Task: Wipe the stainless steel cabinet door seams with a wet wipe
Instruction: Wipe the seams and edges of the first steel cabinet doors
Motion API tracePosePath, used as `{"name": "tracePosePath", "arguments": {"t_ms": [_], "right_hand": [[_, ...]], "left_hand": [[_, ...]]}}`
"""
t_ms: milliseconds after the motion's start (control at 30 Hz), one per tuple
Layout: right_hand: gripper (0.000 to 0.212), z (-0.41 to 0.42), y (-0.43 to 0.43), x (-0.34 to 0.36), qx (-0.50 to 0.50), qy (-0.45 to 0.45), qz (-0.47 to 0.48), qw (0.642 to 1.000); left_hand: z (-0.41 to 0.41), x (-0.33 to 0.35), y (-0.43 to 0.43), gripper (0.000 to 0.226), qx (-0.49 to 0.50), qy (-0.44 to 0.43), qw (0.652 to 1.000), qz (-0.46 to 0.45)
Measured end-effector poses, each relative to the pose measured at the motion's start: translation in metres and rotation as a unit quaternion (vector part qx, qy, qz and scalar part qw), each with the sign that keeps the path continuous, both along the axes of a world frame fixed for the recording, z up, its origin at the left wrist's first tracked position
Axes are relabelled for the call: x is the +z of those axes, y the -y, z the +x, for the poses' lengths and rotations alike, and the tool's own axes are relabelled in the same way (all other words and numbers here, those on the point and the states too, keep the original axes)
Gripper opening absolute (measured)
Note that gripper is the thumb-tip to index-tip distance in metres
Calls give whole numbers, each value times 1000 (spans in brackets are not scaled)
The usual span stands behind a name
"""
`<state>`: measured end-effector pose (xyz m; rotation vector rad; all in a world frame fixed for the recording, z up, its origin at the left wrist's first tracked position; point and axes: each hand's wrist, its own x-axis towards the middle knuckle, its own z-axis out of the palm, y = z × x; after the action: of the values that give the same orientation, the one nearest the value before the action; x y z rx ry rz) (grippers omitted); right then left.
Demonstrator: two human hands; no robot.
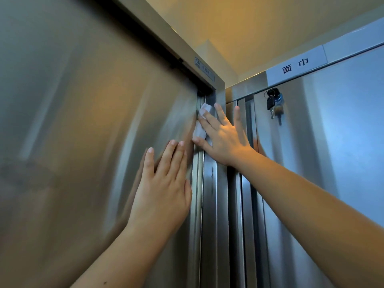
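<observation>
Grip, right hand (224,140): fingers (220,116) straight, spread, pressing wet wipe (200,129) onto upper door seam (200,204). Grip, left hand (164,194): flat on cabinet door (93,132), lower left, holding nothing. Wipe: light, limp, probably slides on steel; best pinned mid-sheet under fingertips.

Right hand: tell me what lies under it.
A white wet wipe lies under the right hand, pressed flat against the cabinet door seam; its top corner and left edge stick out. The rest of the wipe and the seam stretch beneath the palm are covered.
</observation>
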<state>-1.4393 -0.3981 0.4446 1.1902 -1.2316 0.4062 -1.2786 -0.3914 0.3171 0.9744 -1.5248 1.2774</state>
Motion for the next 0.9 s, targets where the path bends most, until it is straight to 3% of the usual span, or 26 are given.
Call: {"name": "tracePosePath", "arguments": {"t_ms": [133,300,433,633,900], "right_hand": [[99,-7,-1,-23,4,-29,12,999],[93,-1,-1,13,6,15,20,1000],[100,2,0,37,1,42,22,999],[101,-8,4,1,26,2,19,999],[73,5,-1,53,15,75,43,996]], "left_hand": [[0,-1,-1,63,15,4,1000,-14],[-1,1,-3,60,15,-5,1000,4],[-2,4,-2,59,6,-6,1000,0],[0,2,-5,60,36,3,999,4],[-1,3,-3,58,-15,-8,1000,4]]}}
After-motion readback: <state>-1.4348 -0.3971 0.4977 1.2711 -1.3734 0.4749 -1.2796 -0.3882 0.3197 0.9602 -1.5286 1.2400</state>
